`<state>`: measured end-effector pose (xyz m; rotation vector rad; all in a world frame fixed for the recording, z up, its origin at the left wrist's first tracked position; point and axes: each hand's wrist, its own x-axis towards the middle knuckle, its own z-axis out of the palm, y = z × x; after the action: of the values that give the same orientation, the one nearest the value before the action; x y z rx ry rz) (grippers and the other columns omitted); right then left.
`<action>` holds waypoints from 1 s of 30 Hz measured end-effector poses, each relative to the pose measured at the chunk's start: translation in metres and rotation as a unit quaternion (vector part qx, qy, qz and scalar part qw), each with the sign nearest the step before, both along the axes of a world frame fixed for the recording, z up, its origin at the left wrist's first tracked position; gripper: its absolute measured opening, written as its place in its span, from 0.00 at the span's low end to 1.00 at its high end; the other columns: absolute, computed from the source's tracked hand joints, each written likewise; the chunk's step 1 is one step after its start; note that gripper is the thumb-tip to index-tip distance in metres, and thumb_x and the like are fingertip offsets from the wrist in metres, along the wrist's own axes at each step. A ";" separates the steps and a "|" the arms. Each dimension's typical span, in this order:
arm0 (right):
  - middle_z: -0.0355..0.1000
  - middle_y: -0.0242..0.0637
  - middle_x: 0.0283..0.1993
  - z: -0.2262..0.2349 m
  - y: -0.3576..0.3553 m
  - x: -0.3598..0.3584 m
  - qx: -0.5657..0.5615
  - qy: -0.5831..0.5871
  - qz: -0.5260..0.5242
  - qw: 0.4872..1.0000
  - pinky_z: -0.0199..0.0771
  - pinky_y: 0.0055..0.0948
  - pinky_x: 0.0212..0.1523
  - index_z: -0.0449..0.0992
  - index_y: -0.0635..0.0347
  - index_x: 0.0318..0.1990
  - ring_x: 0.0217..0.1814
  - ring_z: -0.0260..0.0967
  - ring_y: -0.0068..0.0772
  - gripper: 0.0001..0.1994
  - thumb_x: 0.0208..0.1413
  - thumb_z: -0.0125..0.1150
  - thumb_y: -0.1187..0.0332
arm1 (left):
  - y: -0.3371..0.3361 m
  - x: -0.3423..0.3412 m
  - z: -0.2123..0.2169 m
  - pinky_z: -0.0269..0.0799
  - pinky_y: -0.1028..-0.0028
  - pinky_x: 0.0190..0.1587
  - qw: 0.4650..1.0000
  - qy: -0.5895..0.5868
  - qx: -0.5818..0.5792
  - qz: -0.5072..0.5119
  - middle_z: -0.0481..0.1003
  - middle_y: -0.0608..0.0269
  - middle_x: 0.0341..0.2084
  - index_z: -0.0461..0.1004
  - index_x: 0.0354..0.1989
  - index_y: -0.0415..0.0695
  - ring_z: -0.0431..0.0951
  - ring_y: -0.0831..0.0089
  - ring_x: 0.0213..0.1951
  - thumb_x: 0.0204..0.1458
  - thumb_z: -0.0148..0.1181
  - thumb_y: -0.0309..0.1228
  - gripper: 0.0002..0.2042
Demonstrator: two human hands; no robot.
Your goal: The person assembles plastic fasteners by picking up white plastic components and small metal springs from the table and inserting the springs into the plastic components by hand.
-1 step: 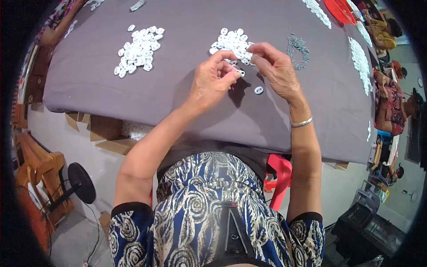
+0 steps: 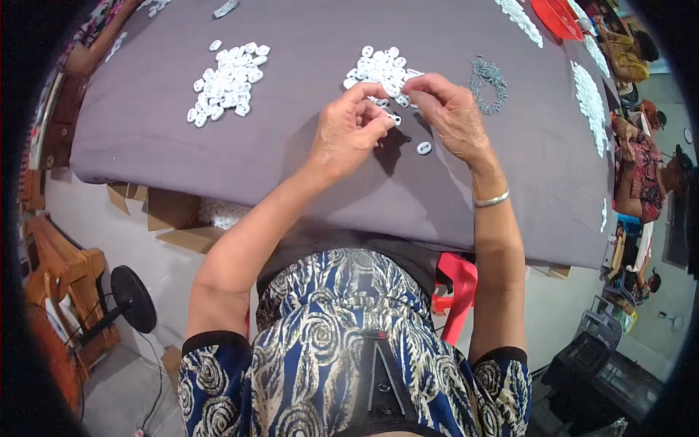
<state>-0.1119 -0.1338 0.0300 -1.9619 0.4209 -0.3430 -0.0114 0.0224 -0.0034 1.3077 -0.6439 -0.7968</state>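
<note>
Grey cloth covers the table (image 2: pixel 291 95), with wooden furniture (image 2: pixel 73 273) off its left end. Leftmost of the main heaps is a left pile of white ovals (image 2: pixel 227 84), well apart from both hands. Next, the left hand (image 2: pixel 348 132) pinches a small white piece (image 2: pixel 395 119) just on the near side of a middle pile of similar ovals (image 2: pixel 377 67). That grip looks unchanged from an instant earlier, so the same piece seems to be in work. One lone white oval (image 2: pixel 424 148) lies nearer the person. Meanwhile the right hand (image 2: pixel 457 120) has edged slightly leftward — toward the held piece — thumb and forefinger narrowed; whether they hold anything, I cannot tell. Farther right come a loose ring of tiny grey parts (image 2: pixel 501 84), a red tray (image 2: pixel 553 18) and a long white strip of pieces (image 2: pixel 590 105).
</note>
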 end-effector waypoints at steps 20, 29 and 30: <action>0.64 0.20 0.23 -0.010 0.013 0.001 0.138 0.035 0.026 0.989 0.58 0.15 0.24 0.76 0.60 0.31 0.25 0.58 0.11 0.09 0.58 0.57 0.65 | -0.002 0.003 -0.009 0.67 0.80 0.30 0.999 -0.043 0.008 -0.007 0.70 0.71 0.23 0.69 0.44 0.42 0.68 0.84 0.25 0.48 0.59 0.22 0.13; 0.67 0.25 0.22 -0.014 0.010 0.002 0.042 0.021 0.052 0.998 0.64 0.21 0.26 0.75 0.63 0.32 0.25 0.61 0.14 0.08 0.57 0.58 0.66 | -0.001 0.002 -0.010 0.68 0.79 0.30 0.997 -0.071 0.009 -0.003 0.70 0.69 0.22 0.69 0.44 0.42 0.69 0.83 0.25 0.47 0.59 0.22 0.14; 0.67 0.25 0.22 -0.014 0.010 0.001 0.042 0.021 0.052 0.998 0.64 0.21 0.26 0.75 0.63 0.32 0.25 0.61 0.14 0.08 0.57 0.58 0.66 | -0.001 0.001 -0.009 0.68 0.79 0.30 0.997 -0.076 0.011 -0.001 0.70 0.69 0.22 0.68 0.43 0.42 0.69 0.83 0.25 0.47 0.59 0.22 0.14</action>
<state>-0.1105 -0.1234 0.0163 -1.9028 0.3537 -0.2150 -0.0104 0.0211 -0.0122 1.3973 -0.7579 -0.7126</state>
